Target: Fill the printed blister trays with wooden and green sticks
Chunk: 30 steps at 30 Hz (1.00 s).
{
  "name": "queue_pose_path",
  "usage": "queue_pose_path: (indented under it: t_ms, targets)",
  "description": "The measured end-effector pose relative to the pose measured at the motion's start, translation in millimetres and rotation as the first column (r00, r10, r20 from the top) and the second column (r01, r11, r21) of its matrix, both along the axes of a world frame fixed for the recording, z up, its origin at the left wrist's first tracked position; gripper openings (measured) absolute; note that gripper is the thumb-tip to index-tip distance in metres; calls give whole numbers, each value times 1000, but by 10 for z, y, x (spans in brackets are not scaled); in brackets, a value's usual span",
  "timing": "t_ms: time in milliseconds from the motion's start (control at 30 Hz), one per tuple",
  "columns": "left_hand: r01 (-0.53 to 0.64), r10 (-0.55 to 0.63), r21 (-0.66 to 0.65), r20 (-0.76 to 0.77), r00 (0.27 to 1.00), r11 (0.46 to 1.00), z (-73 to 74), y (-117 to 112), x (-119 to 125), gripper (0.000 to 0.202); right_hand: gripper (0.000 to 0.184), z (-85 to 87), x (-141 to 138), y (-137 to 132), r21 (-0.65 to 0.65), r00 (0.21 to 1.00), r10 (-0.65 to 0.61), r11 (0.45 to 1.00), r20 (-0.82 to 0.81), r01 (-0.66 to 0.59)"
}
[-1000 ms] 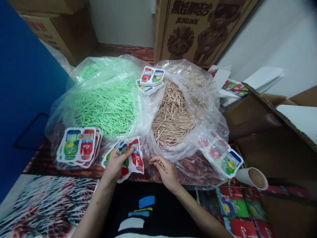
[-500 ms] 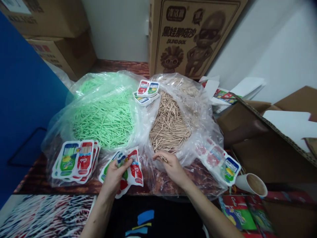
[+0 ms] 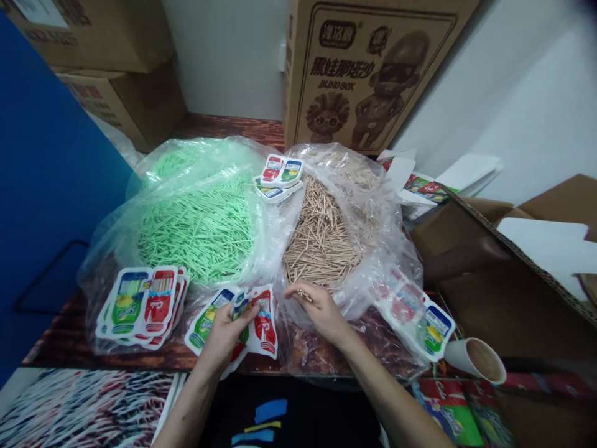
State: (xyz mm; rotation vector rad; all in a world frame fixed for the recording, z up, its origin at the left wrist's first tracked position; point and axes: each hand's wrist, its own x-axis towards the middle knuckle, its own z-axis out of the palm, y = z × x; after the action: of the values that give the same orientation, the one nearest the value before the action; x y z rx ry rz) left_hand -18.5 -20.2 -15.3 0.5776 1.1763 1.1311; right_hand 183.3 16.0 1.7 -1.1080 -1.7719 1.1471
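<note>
My left hand (image 3: 230,330) pinches a printed candy pouch (image 3: 265,326) with a red cola half, above another Sprite-and-Cola pouch (image 3: 212,317) on the table. In my right hand (image 3: 319,311) is a small bundle of thin brown sticks (image 3: 304,295), seen end-on between closed fingers and thumb. Just behind that hand lies an open clear bag filled with brown sticks (image 3: 321,249). Further left, a second clear bag holds many bright green sticks (image 3: 196,230). A stack of pouches (image 3: 140,305) lies at the left on the plastic.
A few pouches (image 3: 281,171) rest between the bags. To the right are another pouch (image 3: 437,326), a paper cup (image 3: 476,359) lying tilted, and an open carton (image 3: 504,292). A large printed box (image 3: 373,74) stands behind. Red-and-white striped pieces (image 3: 88,404) fill the lower left.
My left hand has shifted slightly right with its pouch, closer to my right hand. The brown sticks stay in my right hand. The whole view has tilted a little.
</note>
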Motion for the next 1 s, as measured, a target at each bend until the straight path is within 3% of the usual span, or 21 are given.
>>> queue_pose_path:
  t_ms: [600, 833, 1000]
  targets:
    - [121, -119, 45, -44, 992, 992, -32, 38, 71, 23, 20, -51, -2, 69, 10, 999, 31, 999, 37, -31]
    - [146, -145, 29, -32, 989, 989, -101, 20, 125, 23, 19, -103, 26, 104, 21, 999, 27, 999, 41, -28]
    - [203, -198, 35, -108, 974, 979, -158, 34, 154, 25, 18, -60, 60, 159, 23, 998, 0, 1000, 64, -1]
